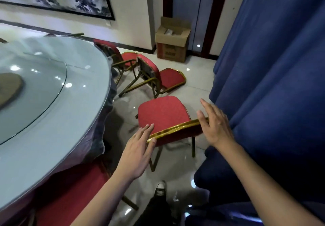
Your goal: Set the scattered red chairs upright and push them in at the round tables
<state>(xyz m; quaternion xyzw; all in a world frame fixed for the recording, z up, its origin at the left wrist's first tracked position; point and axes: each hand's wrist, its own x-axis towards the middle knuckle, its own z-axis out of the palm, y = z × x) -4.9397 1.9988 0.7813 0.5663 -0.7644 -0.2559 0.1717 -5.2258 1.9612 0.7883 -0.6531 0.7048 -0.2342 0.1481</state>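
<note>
Head view, single entry: upright red chair, seat facing away from the person, gold-trimmed backrest top rail running left to right between the two hands. Chair stands on the tiled floor just beside the round desk, which lies to its left; blue curtain close on its right. Left hand rests on the left end of the rail, fingers straight and spread, thumb under the rail edge (a light, released grip rather than a clench). Right hand lies against the right end of the rail, fingers extended, palm on the metal, likewise unclenched. Both hands equally near; the rail's long axis lies across the person, so a push toward the desk would likely mean turning the chair leftward first. Further items: tipped chair lying over on the floor beyond, legs toward the desk, not yet righted; another red chair behind it, near the desk rim; cardboard box by the wall.
</note>
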